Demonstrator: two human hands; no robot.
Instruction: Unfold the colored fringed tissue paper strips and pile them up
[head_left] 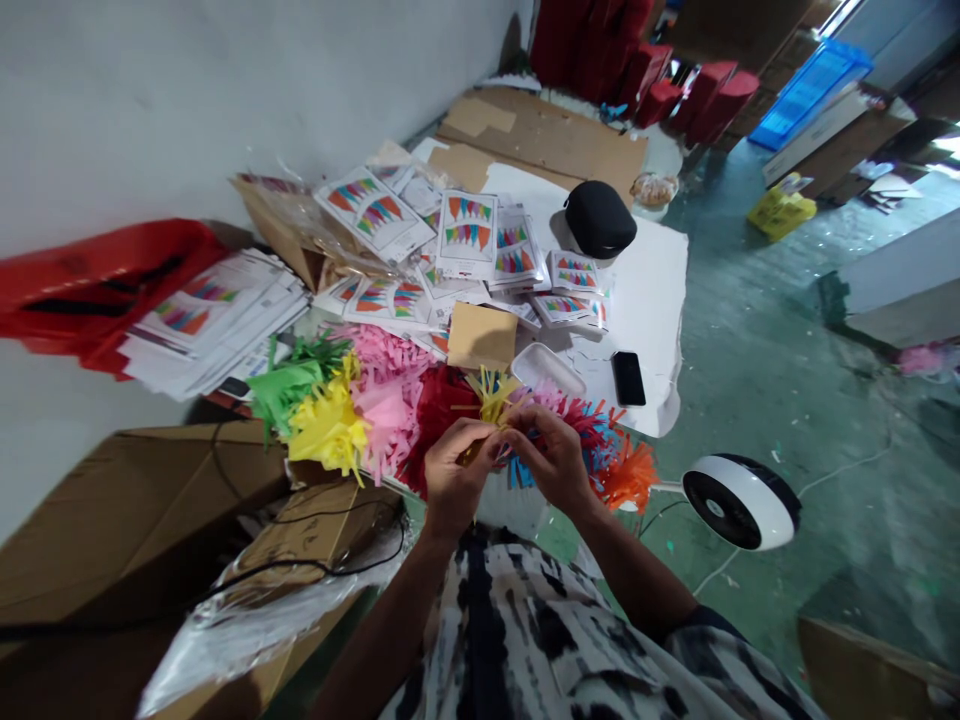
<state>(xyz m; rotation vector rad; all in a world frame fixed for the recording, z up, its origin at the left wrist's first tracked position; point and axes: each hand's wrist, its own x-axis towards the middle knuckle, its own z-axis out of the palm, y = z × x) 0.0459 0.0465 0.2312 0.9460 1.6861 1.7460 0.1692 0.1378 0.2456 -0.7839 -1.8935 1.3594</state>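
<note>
Both my hands meet over the near edge of the table, fingers pinched together on a pale yellow paper tassel [493, 393]. My left hand [459, 470] grips its lower end, and my right hand [551, 455] pinches close beside it; the fingertips partly hide the spot they hold. The fringed strips fan out beyond my fingers. Around my hands lie fringed paper tassels: dark red [435, 410], pink [386, 400], bright yellow [330, 425], green [289, 385] and orange [630, 475]. Some blue and magenta strips show behind my right hand.
Printed bunting cards [466, 235], a tan cardboard piece [481, 338], a white tray [549, 370], a phone [628, 379] and a black case [599, 219] lie on the table. A white-and-black fan [741, 502] stands right. Cardboard boxes [142, 490] and a cable fill the left.
</note>
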